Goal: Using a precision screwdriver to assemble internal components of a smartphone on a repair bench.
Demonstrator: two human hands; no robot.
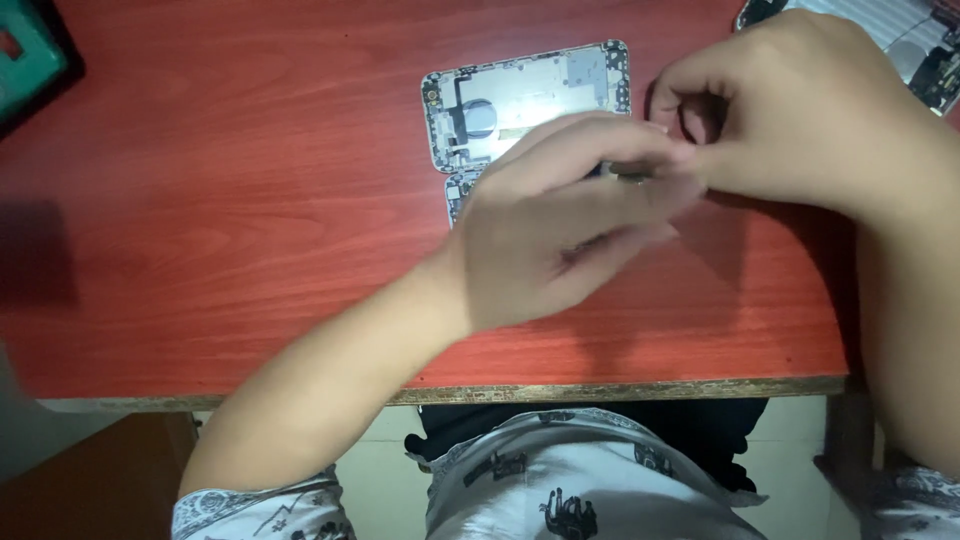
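Fingers [610, 160] pinched, perhaps holding small part [628, 176]

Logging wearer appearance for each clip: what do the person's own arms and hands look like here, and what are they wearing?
Both hands are bare: no gloves, rings or watch show on the left hand or the right hand. The forearms are uncovered. Short white sleeves with small dark printed figures show at the bottom corners, the left sleeve most clearly. The same white patterned fabric covers the lap.
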